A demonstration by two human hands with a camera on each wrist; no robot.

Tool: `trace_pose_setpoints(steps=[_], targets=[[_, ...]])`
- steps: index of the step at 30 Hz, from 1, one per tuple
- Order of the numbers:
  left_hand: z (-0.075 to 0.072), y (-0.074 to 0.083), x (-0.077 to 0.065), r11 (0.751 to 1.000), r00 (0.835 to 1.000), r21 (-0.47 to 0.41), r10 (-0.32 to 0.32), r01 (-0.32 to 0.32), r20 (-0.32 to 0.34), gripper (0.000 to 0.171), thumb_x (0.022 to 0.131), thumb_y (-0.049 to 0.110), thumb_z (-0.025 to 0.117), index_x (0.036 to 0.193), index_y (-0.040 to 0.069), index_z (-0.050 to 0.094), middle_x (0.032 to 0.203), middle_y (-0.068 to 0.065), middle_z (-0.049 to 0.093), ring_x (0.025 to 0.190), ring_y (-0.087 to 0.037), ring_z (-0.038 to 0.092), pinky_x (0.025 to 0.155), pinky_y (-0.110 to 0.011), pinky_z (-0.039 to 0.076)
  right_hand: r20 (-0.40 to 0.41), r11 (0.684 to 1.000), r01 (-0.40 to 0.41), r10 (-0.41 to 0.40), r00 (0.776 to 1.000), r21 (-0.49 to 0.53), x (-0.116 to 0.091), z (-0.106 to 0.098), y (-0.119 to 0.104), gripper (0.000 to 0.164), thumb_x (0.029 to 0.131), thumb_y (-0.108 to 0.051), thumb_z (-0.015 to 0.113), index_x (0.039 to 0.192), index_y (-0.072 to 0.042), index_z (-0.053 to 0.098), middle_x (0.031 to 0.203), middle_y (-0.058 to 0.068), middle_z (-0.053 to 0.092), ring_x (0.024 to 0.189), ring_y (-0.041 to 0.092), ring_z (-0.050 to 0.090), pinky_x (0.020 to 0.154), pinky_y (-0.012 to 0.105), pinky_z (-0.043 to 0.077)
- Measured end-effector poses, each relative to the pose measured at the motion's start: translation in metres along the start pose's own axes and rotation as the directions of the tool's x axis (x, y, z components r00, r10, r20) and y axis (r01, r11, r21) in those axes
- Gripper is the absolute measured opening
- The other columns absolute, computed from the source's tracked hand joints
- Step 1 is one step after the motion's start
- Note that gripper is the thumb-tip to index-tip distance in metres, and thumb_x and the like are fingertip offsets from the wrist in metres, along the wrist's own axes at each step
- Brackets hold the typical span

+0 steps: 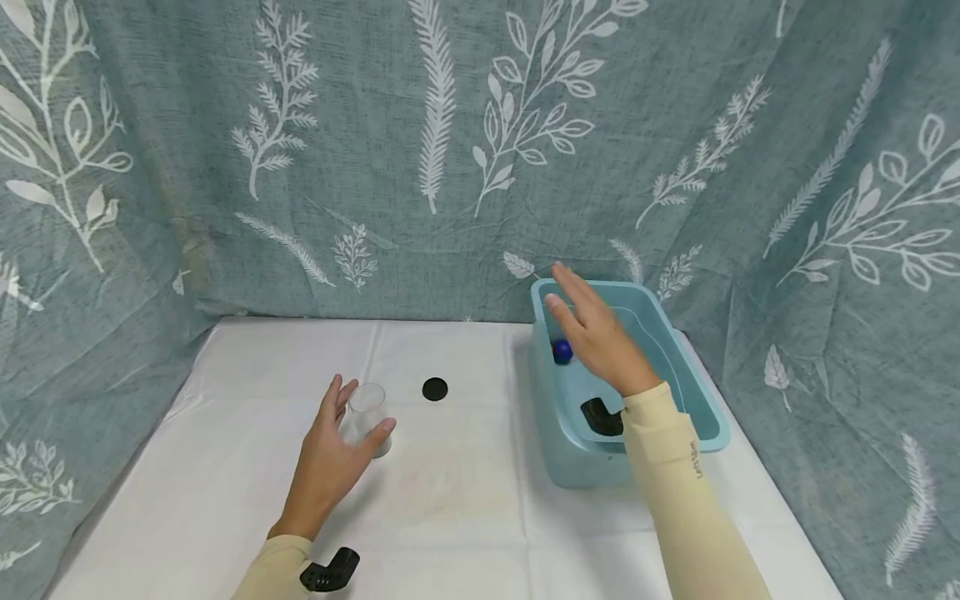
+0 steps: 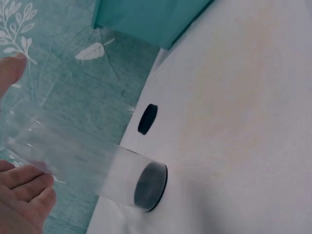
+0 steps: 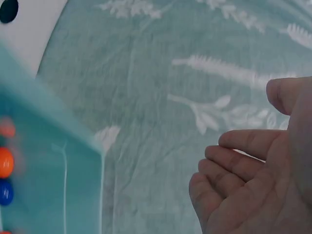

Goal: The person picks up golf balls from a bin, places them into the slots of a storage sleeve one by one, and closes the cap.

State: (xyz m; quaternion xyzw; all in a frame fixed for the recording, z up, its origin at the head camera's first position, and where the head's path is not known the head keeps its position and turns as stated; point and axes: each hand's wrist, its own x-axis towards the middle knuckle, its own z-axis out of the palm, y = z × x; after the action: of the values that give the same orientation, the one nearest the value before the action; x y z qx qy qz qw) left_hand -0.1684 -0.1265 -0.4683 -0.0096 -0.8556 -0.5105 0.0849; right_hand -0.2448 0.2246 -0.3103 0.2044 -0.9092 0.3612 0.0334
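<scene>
A clear cylindrical jar (image 1: 367, 408) with a dark base stands upright on the white table. My left hand (image 1: 337, 458) is spread around its upper part, fingers along the far side and thumb on the near side. In the left wrist view the thumb (image 2: 10, 73) stands apart from the jar's wall, while the fingertips (image 2: 41, 187) are right at it. My right hand (image 1: 600, 337) hovers over the light blue bin (image 1: 558, 454), holding nothing, its fingers loosely extended. Inside the bin lie a blue ball (image 1: 562, 351) and, in the right wrist view, an orange ball (image 3: 6, 162).
A round black lid (image 1: 435, 389) lies on the white-covered table (image 1: 450, 500), just beyond the jar and to its right. Behind and at both sides hangs a green leaf-patterned curtain (image 1: 375, 167). The bin's raised walls border the table's right part.
</scene>
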Motion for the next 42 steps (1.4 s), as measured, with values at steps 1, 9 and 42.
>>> trace_pose_setpoints(steps=[1,9,42], targets=[[0.0,-0.001,0.0,1.0,1.0,-0.015,-0.003,0.003,-0.003,0.107,0.089,0.051,0.074,0.163,0.013,0.007,0.162,-0.005,0.034,0.148,-0.032,0.031,0.116,-0.055,0.03,0.001,1.0,-0.017,0.017,1.0,0.007,0.002,-0.004,0.004,0.066,0.107,-0.055,0.032,0.163,-0.024,0.014,0.168,-0.003,0.01,0.153,0.023,0.016,0.119,0.055,0.021],[-0.005,-0.005,0.0,0.993,0.995,-0.063,-0.097,0.098,0.029,0.105,0.084,0.057,0.077,0.161,0.017,0.018,0.159,-0.018,0.035,0.145,-0.037,0.036,0.115,-0.053,0.033,0.036,0.99,-0.133,0.134,0.99,-0.048,0.021,-0.019,0.036,0.066,0.106,-0.047,0.048,0.161,-0.019,0.027,0.165,0.007,0.026,0.147,0.035,0.031,0.114,0.057,0.033],[0.008,-0.024,-0.005,0.998,0.997,-0.016,-0.057,0.057,-0.043,0.059,0.089,0.02,0.078,0.138,0.004,0.049,0.135,-0.018,0.061,0.122,-0.033,0.062,0.101,-0.036,0.049,0.256,0.963,-0.133,0.193,0.947,-0.233,0.057,0.036,0.158,0.052,0.096,-0.018,0.07,0.136,0.011,0.055,0.131,0.027,0.061,0.117,0.04,0.061,0.097,0.05,0.051]])
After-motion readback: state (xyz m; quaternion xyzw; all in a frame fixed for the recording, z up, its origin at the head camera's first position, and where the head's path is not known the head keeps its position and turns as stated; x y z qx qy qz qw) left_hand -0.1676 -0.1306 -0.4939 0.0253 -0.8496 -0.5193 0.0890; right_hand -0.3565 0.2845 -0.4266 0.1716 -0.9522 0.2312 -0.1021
